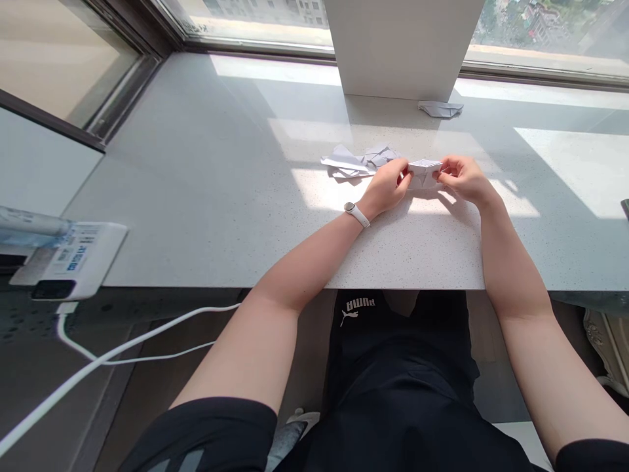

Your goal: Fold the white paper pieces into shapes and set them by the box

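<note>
A small folded white paper piece (424,172) is held just over the sunlit counter, between both hands. My left hand (392,185), with a white watch on its wrist, pinches the paper's left edge. On the opposite edge, my right hand (460,177) grips the paper between thumb and fingers. Several folded white papers (346,162) lie in a loose pile just left of my left hand, partly behind it. Another flat folded paper (441,109) rests farther back, by the base of the pillar.
The speckled white counter (206,183) runs along the windows. A wide pillar (403,46) stands at its back. At the left edge are a white power bank (86,259) with a cable (147,335) and a plastic bottle (29,226). A dark object (625,208) sits far right.
</note>
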`<state>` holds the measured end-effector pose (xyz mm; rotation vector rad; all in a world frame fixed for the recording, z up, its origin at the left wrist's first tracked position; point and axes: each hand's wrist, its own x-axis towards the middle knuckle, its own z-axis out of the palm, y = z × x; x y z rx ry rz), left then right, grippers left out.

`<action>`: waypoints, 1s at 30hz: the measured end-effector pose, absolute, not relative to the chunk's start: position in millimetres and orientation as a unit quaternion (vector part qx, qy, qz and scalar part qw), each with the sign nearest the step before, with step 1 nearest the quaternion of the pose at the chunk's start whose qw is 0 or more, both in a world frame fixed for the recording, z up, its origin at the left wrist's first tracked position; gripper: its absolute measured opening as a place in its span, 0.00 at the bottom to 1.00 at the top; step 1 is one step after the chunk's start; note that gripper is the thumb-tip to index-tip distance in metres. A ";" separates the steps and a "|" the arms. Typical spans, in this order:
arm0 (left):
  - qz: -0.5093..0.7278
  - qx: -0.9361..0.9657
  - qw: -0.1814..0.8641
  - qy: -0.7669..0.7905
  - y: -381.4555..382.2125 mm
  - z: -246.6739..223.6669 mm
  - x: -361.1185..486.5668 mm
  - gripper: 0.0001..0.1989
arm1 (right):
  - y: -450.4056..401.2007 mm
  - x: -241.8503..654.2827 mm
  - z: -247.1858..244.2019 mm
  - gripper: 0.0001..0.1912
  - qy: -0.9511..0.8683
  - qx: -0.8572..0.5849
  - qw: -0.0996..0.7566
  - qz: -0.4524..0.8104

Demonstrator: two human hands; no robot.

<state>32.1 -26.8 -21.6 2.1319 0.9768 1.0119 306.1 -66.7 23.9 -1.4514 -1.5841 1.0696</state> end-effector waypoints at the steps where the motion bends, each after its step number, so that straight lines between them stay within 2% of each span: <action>1: 0.380 0.795 0.295 0.370 -26.5 -21.4 32.0 0.12 | -66.8 306.2 23.5 0.19 -0.611 -0.559 0.368 0.423; 8: 0.398 0.751 0.357 0.388 -22.9 -19.4 31.2 0.10 | -66.5 303.6 27.3 0.22 -0.594 -0.533 0.410 0.442; 19: 0.403 0.721 0.441 0.351 -18.3 -12.8 29.0 0.19 | -65.0 295.3 23.6 0.24 -0.561 -0.517 0.451 0.464; 30: 0.407 0.706 0.458 0.356 -21.9 -10.1 27.4 0.21 | -60.1 292.2 19.5 0.23 -0.536 -0.523 0.477 0.461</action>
